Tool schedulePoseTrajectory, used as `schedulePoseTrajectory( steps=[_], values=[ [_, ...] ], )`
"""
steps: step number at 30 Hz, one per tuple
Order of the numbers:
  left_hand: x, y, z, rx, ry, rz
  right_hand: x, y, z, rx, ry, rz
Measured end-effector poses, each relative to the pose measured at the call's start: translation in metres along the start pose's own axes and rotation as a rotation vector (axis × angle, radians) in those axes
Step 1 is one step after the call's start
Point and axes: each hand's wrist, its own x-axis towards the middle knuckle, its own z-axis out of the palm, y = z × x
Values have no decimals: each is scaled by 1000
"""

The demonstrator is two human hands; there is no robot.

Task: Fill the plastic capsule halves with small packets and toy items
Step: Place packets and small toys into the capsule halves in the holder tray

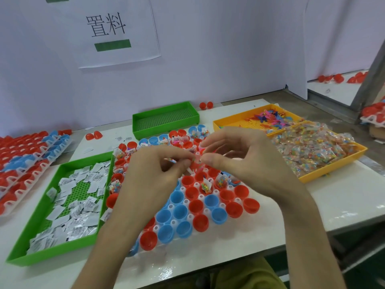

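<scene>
Red and blue round plastic capsule halves, too many to count, sit mouth-up in one white moulded holder at the middle of the table. Above them the left hand and the right hand each have a fingertip grip pinching one small pink toy piece. There are two green mesh-floored trays, a far one and a near one holding flat white paper packets. Two yellow trays stand at the right: one with bright plastic toy pieces, one heaped with glossy clear bead packets.
</scene>
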Motion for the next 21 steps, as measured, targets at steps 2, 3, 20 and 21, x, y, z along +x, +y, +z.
schedulePoseTrajectory(
  steps=[2,3,20,21],
  values=[
    [-4,5,-1,-231,61,-17,1,-3,6,28,6,-23],
    [-6,7,-1,-340,80,-33,1,-5,9,60,35,-35],
    [-23,19,13,-841,131,-37,-2,-16,8,211,133,-251],
    [-23,20,13,-838,145,-29,-2,-16,8,209,132,-259]
  ],
)
